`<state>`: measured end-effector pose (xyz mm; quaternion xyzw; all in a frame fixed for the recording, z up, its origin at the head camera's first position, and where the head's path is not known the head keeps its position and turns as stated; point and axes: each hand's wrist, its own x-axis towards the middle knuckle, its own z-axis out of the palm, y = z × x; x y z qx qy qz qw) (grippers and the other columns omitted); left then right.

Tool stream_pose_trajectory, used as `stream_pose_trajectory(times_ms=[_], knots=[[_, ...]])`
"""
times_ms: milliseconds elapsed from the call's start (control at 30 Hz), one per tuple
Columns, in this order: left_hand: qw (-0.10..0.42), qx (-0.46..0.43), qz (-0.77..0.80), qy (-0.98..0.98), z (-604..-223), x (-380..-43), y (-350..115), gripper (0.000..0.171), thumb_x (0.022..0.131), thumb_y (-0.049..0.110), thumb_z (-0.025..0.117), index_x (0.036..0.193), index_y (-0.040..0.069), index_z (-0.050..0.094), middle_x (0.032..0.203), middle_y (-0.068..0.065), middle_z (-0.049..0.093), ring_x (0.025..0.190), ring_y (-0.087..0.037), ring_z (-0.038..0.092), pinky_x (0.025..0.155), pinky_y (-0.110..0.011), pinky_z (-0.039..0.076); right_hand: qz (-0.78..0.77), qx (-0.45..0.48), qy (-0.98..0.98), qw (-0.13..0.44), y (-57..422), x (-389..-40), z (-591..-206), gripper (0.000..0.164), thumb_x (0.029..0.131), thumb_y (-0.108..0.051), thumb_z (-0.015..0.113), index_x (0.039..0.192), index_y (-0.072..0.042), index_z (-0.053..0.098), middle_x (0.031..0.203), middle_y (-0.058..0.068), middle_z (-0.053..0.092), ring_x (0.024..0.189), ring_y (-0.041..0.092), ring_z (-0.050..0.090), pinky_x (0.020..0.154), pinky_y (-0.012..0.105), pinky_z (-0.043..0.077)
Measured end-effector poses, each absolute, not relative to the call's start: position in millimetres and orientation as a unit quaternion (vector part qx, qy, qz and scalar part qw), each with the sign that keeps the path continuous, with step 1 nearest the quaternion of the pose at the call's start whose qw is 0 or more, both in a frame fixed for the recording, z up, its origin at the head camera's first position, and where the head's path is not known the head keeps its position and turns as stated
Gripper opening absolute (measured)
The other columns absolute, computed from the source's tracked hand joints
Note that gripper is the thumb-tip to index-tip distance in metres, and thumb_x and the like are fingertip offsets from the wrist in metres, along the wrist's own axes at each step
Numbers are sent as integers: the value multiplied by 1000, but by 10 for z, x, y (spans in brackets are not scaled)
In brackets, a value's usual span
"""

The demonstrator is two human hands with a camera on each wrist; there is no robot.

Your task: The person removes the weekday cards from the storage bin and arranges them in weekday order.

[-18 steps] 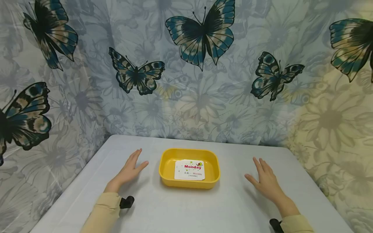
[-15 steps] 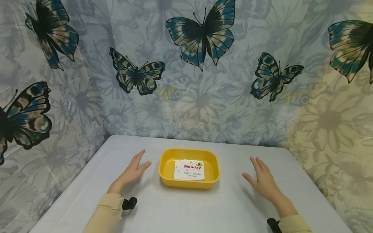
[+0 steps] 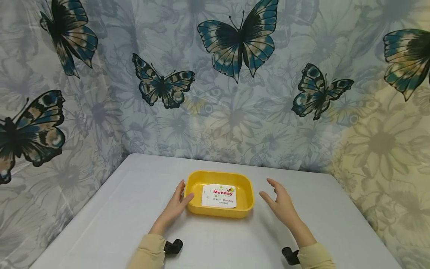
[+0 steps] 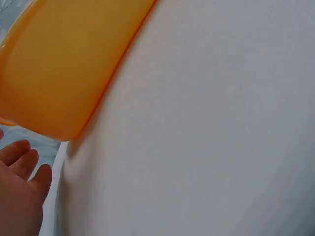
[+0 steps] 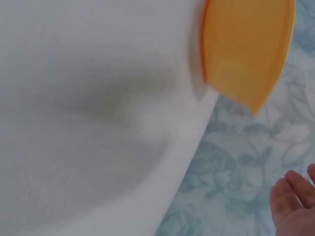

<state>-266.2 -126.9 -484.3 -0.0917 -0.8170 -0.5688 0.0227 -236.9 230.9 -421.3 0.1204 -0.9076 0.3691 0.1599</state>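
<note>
A yellow plastic tray (image 3: pixel 218 213) sits on the white table, with a stack of white cards (image 3: pixel 219 196) lying inside. The top card reads "Monday" in red, with a small coloured picture at its corner. My left hand (image 3: pixel 173 207) is at the tray's left end, thumb over the rim and fingers along the outer side. In the left wrist view, the fingers of the left hand (image 4: pixel 22 182) show just beside the tray's wall (image 4: pixel 64 73). My right hand (image 3: pixel 282 205) is held off the tray's right end, fingers extended and nothing in it. The right wrist view shows a gap between that hand (image 5: pixel 295 201) and the tray (image 5: pixel 246 49).
The white table (image 3: pixel 111 209) extends around the tray on every side. Behind it hangs a pale floral cloth (image 3: pixel 231 119) printed with large butterflies (image 3: pixel 161 84). Each wrist wears a black camera mount, the left one (image 3: pixel 174 246) and the right one (image 3: pixel 290 256).
Both hands have moved inward toward the tray, the left reaching its rim and the right coming closer to its right end. The head view has shifted slightly. Tray and cards stay put.
</note>
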Motion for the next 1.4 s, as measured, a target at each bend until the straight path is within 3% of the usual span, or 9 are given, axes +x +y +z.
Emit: stream_pose_trajectory(times_ms=[233,467,633,933,1167,1400], knots=[[63,-100,-620,-776,-4834,-2463,-1142,74,91,21,61,148,4,17,148,-20,23,133,-33,25,108,-46,22,387,103,-909,117,2003,-2442,-4223,64,88,-30,64,138,1,38,137,23,39,120,45,40,94,54,40],[81,-117,-601,-786,-4967,-2461,-1172,86,85,23,69,150,12,13,152,-8,18,135,-22,22,107,-34,23,409,90,-905,73,1751,-2550,-4241,72,85,-38,66,139,0,38,140,22,38,121,44,39,95,51,40],[92,-121,-593,-790,-5084,-2503,-1191,91,82,23,72,149,10,13,152,-8,17,135,-23,22,107,-35,22,428,91,-896,77,1622,-2626,-4295,68,84,-28,69,137,3,40,136,24,41,122,41,41,99,49,36],[99,-122,-591,-791,-5123,-2529,-1167,93,79,27,75,150,12,16,151,-3,20,134,-19,26,106,-33,26,445,91,-889,61,1500,-2734,-4297,73,81,-32,71,136,4,40,136,24,41,124,39,39,101,48,35],[98,-121,-588,-793,-5131,-2499,-1144,92,79,28,74,150,13,16,149,-5,24,132,-20,31,105,-33,28,468,76,-880,44,1444,-2813,-4330,70,83,-25,71,137,5,38,137,25,39,125,39,37,102,48,33],[102,-117,-590,-792,-5129,-2490,-1156,90,81,28,73,150,14,16,150,-5,24,131,-22,32,105,-35,30,464,64,-883,11,1417,-2882,-4348,81,78,-37,73,137,6,37,138,27,37,125,41,36,101,53,33]])
